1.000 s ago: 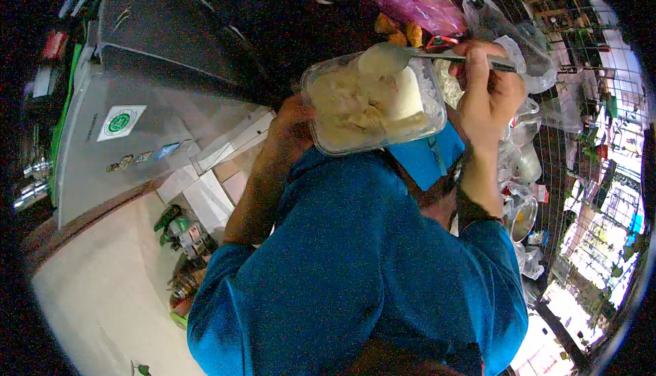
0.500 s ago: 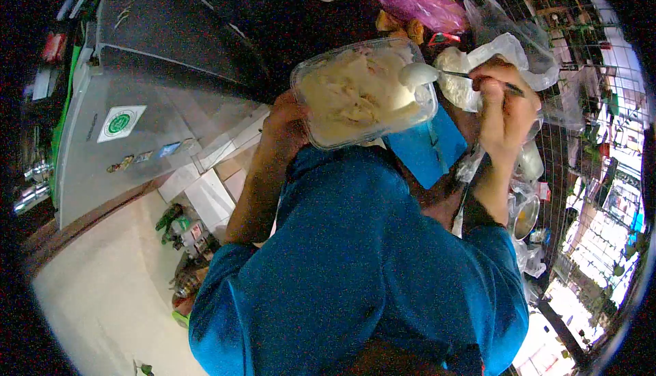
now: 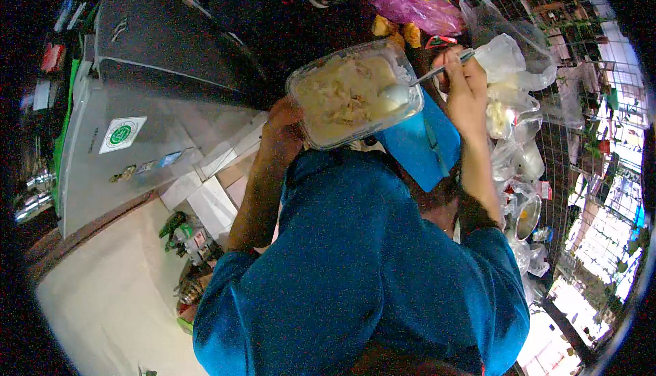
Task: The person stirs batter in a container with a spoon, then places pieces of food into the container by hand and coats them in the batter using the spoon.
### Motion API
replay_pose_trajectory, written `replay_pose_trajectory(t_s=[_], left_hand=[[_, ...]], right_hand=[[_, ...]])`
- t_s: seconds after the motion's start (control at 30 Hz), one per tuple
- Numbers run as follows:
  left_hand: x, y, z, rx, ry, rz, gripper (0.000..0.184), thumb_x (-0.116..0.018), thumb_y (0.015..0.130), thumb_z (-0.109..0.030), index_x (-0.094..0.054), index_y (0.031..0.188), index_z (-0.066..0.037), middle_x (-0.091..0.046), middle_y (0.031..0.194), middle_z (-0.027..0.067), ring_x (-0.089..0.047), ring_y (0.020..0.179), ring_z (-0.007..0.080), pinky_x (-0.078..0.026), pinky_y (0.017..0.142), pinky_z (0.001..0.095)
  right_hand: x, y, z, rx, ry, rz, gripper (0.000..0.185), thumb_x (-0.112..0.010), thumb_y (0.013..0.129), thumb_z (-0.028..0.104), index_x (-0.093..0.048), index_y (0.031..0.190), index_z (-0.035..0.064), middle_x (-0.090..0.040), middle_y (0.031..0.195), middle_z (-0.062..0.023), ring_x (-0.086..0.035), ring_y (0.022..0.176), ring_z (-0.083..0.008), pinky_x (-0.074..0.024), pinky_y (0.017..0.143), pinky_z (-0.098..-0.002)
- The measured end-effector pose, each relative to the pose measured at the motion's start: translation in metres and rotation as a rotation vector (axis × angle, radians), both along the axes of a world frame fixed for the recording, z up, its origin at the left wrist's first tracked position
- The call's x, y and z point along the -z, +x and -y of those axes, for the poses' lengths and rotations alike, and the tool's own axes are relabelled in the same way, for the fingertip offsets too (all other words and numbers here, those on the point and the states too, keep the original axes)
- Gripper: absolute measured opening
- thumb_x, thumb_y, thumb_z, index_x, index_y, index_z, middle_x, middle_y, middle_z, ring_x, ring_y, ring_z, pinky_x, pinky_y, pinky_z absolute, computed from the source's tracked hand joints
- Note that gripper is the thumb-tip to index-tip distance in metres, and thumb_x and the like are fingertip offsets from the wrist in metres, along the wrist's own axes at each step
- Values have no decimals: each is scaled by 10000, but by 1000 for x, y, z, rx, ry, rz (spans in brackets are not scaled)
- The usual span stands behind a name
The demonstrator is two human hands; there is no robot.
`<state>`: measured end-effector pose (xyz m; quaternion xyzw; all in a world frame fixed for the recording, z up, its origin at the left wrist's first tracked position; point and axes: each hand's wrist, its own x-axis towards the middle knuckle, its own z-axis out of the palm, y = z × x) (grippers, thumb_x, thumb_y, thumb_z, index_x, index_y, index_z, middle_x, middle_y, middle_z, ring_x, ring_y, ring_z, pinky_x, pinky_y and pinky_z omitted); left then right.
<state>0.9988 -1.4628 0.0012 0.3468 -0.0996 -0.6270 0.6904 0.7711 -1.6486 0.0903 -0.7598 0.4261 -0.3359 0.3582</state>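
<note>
A clear plastic tub holds a creamy, pale mixture with lumps in it. My left hand grips the tub's left end, its fingers partly hidden behind the wall. In my right hand is the handle of a large spoon, closed between thumb and fingers. The spoon's bowl reaches over the tub's right part and touches the mixture or hangs just above it; I cannot tell which. A blue flat object lies below the tub's right side.
A plastic bag with white contents stands right of my right hand. Beyond the tub lie a pink plastic bag and yellowish pieces. Several clear bags and a bowl line the right side, by a wire grid. A grey fridge stands left.
My right hand has moved left and the spoon has swung lower into the tub area, away from the bag with white contents. The tub has shifted slightly left; my left hand still holds it.
</note>
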Motion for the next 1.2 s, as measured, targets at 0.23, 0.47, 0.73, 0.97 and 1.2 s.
replay_pose_trajectory(t_s=[0.23, 0.47, 0.73, 0.97, 1.2], left_hand=[[11, -1, 1, -8, -29, -21, 623, -607, 717, -192, -455, 1267, 59, -555, 1243, 182, -555, 1133, 311, -437, 995, 406], [5, -7, 0, 9, -15, -36, 607, -603, 728, -192, -459, 1264, 54, -556, 1241, 179, -556, 1133, 309, -439, 992, 411], [-1, -12, -1, 16, -5, -40, 587, -598, 742, -192, -463, 1260, 48, -557, 1237, 175, -557, 1131, 307, -444, 986, 416], [-4, -11, 0, 17, -5, -49, 569, -593, 755, -192, -467, 1257, 43, -559, 1234, 172, -558, 1129, 305, -448, 981, 421], [-5, -10, 2, 11, -3, -64, 551, -589, 767, -192, -470, 1254, 38, -561, 1231, 169, -560, 1128, 303, -452, 975, 426]], right_hand=[[-10, 3, 1, 80, 269, 248, 285, -469, 967, 256, -603, 811, 59, -540, 620, 3, -456, 514, -75, -350, 455, -251], [-33, 12, -15, 50, 19, 311, 202, -488, 975, 191, -582, 909, 26, -559, 691, -19, -483, 584, -61, -358, 503, -190], [-49, 6, -29, -158, -343, 117, 202, -474, 949, 110, -594, 902, -46, -603, 711, -79, -546, 600, -96, -419, 519, -224], [-57, 2, -36, -152, -374, 38, 209, -472, 940, 100, -602, 863, -45, -615, 702, -81, -563, 573, -110, -441, 527, -240], [-54, -1, -36, -164, -462, 63, 218, -479, 943, 111, -604, 864, -49, -628, 739, -109, -576, 585, -127, -448, 537, -247]])
